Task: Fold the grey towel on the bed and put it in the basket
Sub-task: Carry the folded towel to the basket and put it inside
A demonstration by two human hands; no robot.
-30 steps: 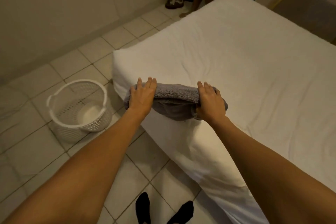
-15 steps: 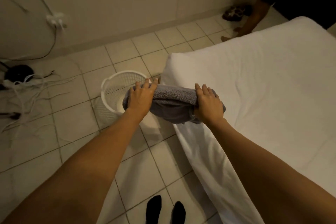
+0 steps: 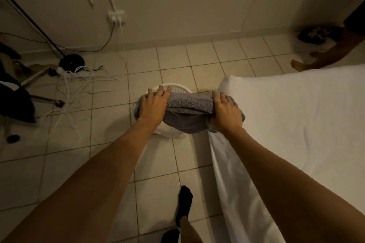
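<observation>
At frame centre, the left hand and right hand clasp a folded grey towel, its long axis left to right, fingers wrapped over each end, above the white basket beside the bed.

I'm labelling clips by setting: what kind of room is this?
Most likely a bedroom in a home: a bed with a white sheet, a tiled floor, and a white laundry basket beneath the folded grey towel.
</observation>
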